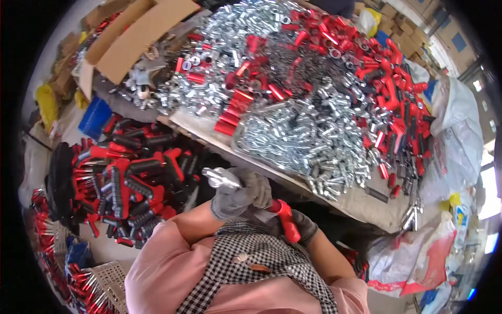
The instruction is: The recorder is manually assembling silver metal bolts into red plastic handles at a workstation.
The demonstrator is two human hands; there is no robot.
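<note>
My left hand, in a grey work glove, is closed in front of my chest. Shiny silver metal parts stick out of its far-left side. Close by on the right, my right hand, also gloved, is wrapped round a red-and-black tool handle. The handle's narrow end points toward the left hand. Fingers hide whether the handle and the silver parts are joined. On the table ahead lies a heap of silver metal pieces, with red tubes near its left front edge.
Table edge runs diagonally before me. Red-and-black handles are piled at my left; more red handles lie at the table's far right. A cardboard box stands at back left. White sacks flank the right side.
</note>
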